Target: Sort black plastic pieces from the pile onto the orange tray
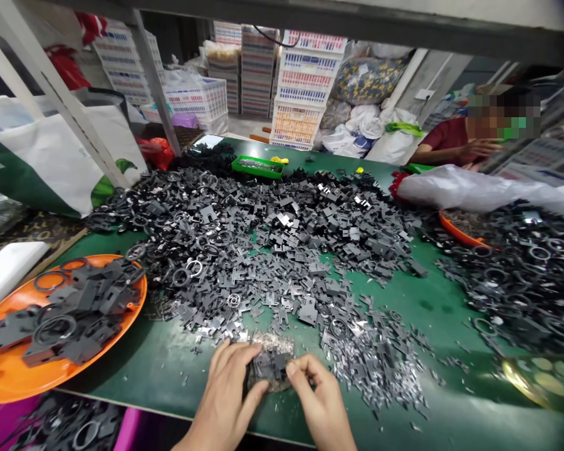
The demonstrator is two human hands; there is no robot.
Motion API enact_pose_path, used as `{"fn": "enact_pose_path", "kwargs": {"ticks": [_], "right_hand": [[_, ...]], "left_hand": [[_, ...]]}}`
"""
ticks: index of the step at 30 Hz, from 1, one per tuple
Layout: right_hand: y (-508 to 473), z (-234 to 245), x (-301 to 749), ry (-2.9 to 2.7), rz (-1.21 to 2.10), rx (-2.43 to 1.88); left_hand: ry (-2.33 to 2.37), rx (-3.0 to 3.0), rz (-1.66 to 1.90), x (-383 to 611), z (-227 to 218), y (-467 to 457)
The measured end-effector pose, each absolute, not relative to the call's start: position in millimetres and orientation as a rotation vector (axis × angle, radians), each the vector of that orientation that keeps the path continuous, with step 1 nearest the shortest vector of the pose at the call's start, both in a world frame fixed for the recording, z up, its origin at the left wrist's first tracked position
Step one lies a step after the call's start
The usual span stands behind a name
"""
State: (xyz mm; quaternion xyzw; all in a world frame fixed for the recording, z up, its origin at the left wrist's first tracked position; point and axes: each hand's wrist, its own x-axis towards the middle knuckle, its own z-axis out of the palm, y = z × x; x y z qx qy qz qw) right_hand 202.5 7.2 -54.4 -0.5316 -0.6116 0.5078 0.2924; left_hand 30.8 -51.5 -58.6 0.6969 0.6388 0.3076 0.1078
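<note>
On the near part of the table, a small worn block with a speckled, see-through look lies between my hands. A dark grey plastic part rests on top of it. My left hand grips the block's left side, fingers along the far edge and thumb at the near edge. At the right end of the dark part, my right hand is closed, thumb and index finger pinched against it. Anything smaller between those fingertips is hidden. Just beyond lies a wide heap of dark grey plastic parts, with small slivers to the right.
An orange tray of larger dark parts and rings stands at left. A green tray sits behind the heap. Another pile covers the right side, near a plastic bag. Across the table sits a person; crates are stacked behind.
</note>
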Motion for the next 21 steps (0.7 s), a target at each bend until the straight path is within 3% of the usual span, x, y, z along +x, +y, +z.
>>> {"fn": "enact_pose_path", "kwargs": {"ticks": [16,21], "right_hand": [[0.3,-49.0,195.9,-1.191,1.672,-1.202],[-1.7,-51.5,194.2,-1.214,1.674,-1.199]], "left_hand": [[1.564,2.199,0.506,12.4,-2.5,-30.2],[1.672,2.281,0.447,13.8,-6.6,-23.8]]}}
